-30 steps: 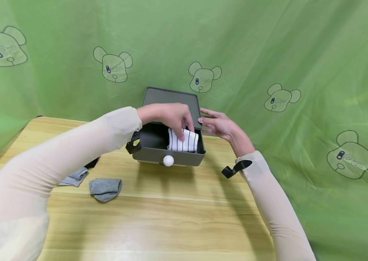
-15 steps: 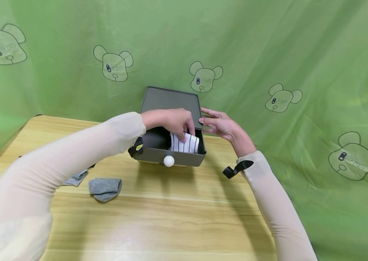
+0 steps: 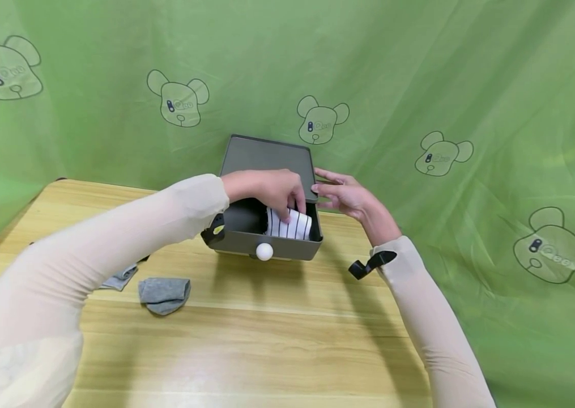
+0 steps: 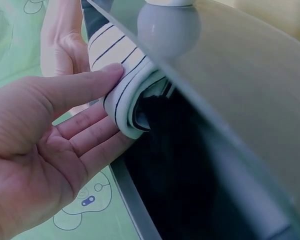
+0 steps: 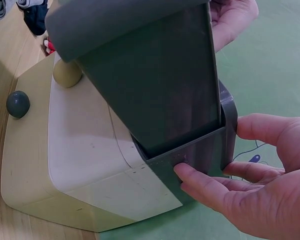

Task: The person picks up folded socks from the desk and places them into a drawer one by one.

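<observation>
A small cabinet with a grey top point(image 3: 267, 154) stands at the back of the table, its grey top drawer point(image 3: 289, 248) pulled out by a white knob side facing me. My left hand point(image 3: 278, 190) reaches down into the drawer. Between its thumb and fingers it pinches a rolled white sock with dark stripes point(image 3: 294, 225), seen in the left wrist view with the thumb on one face and the fingers beneath. The sock lies at the drawer's right side. My right hand point(image 3: 344, 197) touches the cabinet's right edge, with fairly straight fingers on its grey casing point(image 5: 190, 157) in the right wrist view.
A folded grey sock point(image 3: 165, 294) lies on the wooden table point(image 3: 246, 351) to the left. Another grey folded piece point(image 3: 120, 277) is partly hidden by the left sleeve. A green curtain point(image 3: 394, 68) hangs close behind the cabinet.
My left hand has shifted slightly right and lower, taking the striped sock a little deeper into the drawer. The last half second shows almost no motion. The right hand stays against the cabinet.
</observation>
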The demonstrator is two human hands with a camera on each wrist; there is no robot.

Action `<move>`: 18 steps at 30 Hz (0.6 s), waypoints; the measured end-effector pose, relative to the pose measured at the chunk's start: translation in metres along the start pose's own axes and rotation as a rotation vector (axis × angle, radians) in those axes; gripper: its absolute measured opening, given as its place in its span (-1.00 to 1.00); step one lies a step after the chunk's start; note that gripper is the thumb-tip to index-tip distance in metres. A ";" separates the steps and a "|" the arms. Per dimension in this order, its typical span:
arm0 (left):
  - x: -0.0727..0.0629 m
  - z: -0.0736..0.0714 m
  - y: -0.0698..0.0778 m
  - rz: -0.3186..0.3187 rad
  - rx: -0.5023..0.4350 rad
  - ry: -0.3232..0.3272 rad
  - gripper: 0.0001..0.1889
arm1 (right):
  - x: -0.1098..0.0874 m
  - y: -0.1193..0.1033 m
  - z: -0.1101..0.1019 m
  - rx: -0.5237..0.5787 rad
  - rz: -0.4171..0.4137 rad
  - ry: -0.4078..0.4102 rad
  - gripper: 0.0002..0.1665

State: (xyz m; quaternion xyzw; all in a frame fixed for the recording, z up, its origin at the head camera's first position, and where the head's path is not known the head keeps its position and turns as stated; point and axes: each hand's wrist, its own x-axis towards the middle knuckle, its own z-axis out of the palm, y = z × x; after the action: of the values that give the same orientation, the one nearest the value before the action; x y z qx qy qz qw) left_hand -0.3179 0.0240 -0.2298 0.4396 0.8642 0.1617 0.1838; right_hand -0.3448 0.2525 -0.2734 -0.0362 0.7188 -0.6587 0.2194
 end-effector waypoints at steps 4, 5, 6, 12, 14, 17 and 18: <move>-0.002 -0.001 0.002 0.019 0.014 0.026 -0.68 | 0.000 0.001 0.000 0.000 -0.001 -0.002 -0.18; -0.003 -0.002 0.002 0.025 0.018 0.030 -0.68 | 0.000 0.001 0.000 0.001 0.000 -0.003 -0.18; -0.004 -0.003 0.002 0.029 0.020 0.033 -0.68 | 0.000 0.001 -0.001 0.003 0.001 -0.003 -0.18; -0.008 -0.009 0.003 0.050 0.014 0.064 -0.68 | 0.001 0.000 -0.001 0.003 0.005 0.001 -0.17; -0.010 -0.012 0.003 0.056 0.009 0.074 -0.69 | 0.001 0.000 -0.001 0.006 0.007 0.004 -0.17; -0.014 -0.016 0.002 0.060 0.006 0.085 -0.70 | 0.001 -0.001 0.000 0.006 0.009 0.011 -0.17; -0.015 -0.017 0.002 0.059 0.005 0.088 -0.70 | 0.001 -0.001 0.000 0.006 0.009 0.014 -0.17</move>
State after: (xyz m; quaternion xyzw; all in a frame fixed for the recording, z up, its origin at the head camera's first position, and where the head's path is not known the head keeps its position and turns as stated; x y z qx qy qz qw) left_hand -0.3158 0.0108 -0.2117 0.4578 0.8585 0.1840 0.1394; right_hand -0.3455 0.2524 -0.2729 -0.0280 0.7185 -0.6601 0.2175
